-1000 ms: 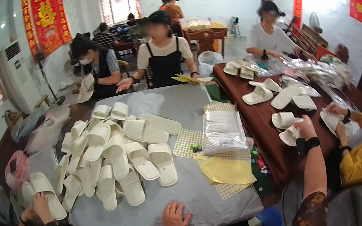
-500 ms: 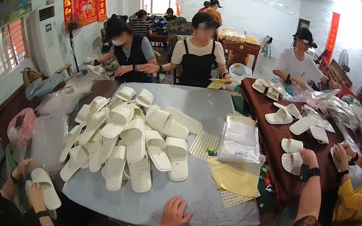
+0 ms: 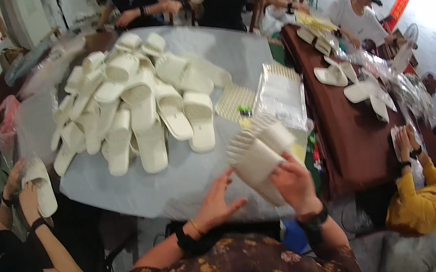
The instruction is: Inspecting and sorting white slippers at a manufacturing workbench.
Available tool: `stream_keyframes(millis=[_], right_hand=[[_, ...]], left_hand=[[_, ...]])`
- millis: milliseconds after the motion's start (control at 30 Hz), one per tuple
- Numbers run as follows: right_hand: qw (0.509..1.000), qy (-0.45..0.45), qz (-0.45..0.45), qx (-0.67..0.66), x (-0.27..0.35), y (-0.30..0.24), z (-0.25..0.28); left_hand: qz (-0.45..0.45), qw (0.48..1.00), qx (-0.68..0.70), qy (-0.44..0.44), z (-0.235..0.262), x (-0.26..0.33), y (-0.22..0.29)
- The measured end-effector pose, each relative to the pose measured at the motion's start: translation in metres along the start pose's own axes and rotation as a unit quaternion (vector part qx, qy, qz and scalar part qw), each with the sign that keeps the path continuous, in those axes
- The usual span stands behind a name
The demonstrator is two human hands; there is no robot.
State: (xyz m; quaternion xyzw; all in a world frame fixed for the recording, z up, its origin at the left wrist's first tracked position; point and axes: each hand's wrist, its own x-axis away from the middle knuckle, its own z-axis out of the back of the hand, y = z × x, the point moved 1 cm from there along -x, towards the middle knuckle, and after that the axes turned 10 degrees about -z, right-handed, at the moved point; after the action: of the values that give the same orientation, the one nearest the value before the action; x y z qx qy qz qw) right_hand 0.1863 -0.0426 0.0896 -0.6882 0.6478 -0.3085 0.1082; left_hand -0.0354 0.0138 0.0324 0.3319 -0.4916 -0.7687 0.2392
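Observation:
My right hand grips a pair of white slippers, held soles outward just above the near edge of the round grey table. Beside them my left hand is raised with fingers spread, close to the pair but holding nothing. Further back on the table lies a big heap of white slippers. To the right of the heap are a stack of clear plastic bags and a yellowish mesh sheet.
A person at the left holds one white slipper. Two people stand at the table's far side. A dark brown table at the right carries more slippers and bags, with a person in yellow and another in white beside it.
My right hand has come in from the brown table with a pair of slippers to the grey table's near edge. My left hand has lifted off the table. The view has tipped down.

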Motion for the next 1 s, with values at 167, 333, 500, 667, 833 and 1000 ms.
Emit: stream_keyframes(millis=[167,333,500,667,833,1000], right_hand=[[0.981,0.032,-0.133,0.137,-0.016,0.055,-0.016],[0.832,0.069,-0.011,0.551,-0.032,0.056,0.059],[0.633,0.195,0.149,0.734,-0.026,0.047,0.061],[0.675,0.163,0.100,0.712,-0.046,0.054,0.073],[0.662,0.171,0.169,0.710,-0.059,0.050,0.075],[0.622,0.186,0.205,0.732,-0.040,0.055,0.065]], left_hand=[[0.076,0.986,-0.041,0.144,0.023,0.009,-0.051],[0.033,0.955,-0.248,0.157,0.032,0.029,-0.057],[-0.020,0.958,-0.268,0.103,0.019,0.041,-0.048],[-0.042,0.956,-0.269,0.106,0.006,0.033,-0.034],[-0.209,0.906,-0.368,-0.016,-0.003,0.021,-0.025],[-0.250,0.871,-0.409,-0.112,-0.016,-0.002,-0.028]])
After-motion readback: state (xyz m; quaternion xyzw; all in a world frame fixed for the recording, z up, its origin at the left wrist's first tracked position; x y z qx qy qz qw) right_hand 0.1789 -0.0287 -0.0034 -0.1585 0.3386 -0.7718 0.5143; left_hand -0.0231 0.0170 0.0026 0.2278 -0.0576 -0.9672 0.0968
